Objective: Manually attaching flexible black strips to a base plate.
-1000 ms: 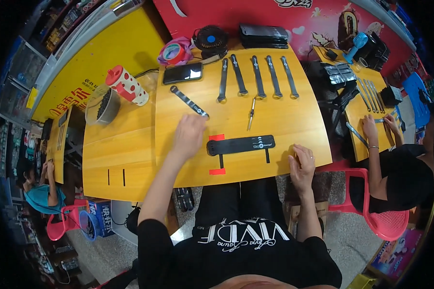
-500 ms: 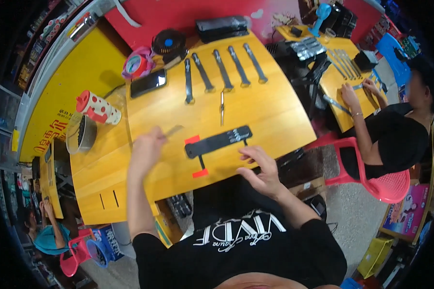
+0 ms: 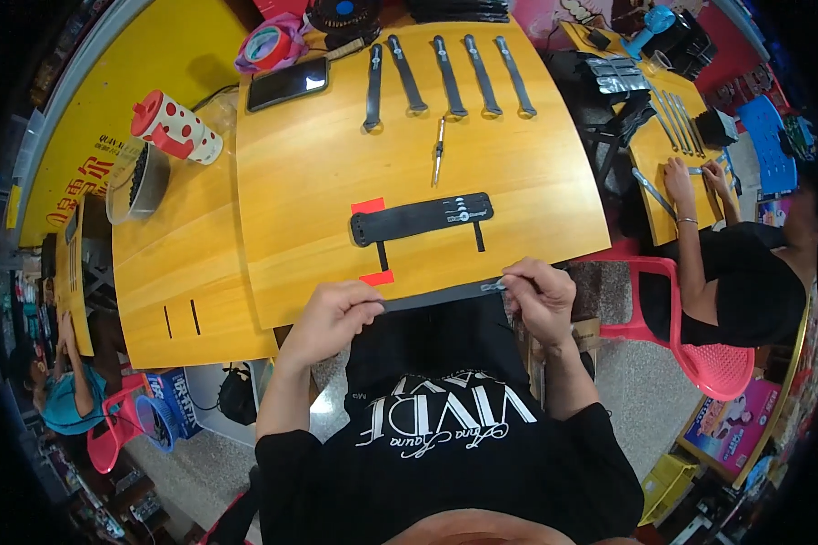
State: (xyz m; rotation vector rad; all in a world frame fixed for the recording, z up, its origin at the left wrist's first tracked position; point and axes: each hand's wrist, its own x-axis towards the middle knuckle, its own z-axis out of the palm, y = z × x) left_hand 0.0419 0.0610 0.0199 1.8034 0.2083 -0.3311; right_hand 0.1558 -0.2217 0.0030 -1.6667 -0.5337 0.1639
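A long dark-grey strap (image 3: pixel 441 296) is stretched nearly level along the table's front edge, between my two hands. My left hand (image 3: pixel 338 320) is closed on its left end, and my right hand (image 3: pixel 542 300) pinches the right end, beside a pale print on the strap. Just beyond lies a black strap (image 3: pixel 413 221) with a white print at its right and rounded ends. It rests across black line marks (image 3: pixel 480 237) and beside red tape (image 3: pixel 377 278). Farther off, a slim pen-like tool (image 3: pixel 439 153) points toward me.
Several dark straps (image 3: pixel 445 77) with end rings lie in a row at the back. A phone (image 3: pixel 287 84), a tape roll (image 3: pixel 265 47), a spotted cup (image 3: pixel 174 127) and a clear tub (image 3: pixel 142 186) stand left. Another person (image 3: pixel 745 282) works at the right-hand table.
My left hand has come from over the table's left part to the front edge. Both hands now hold a strap between them; my right hand was open before. The view has shifted.
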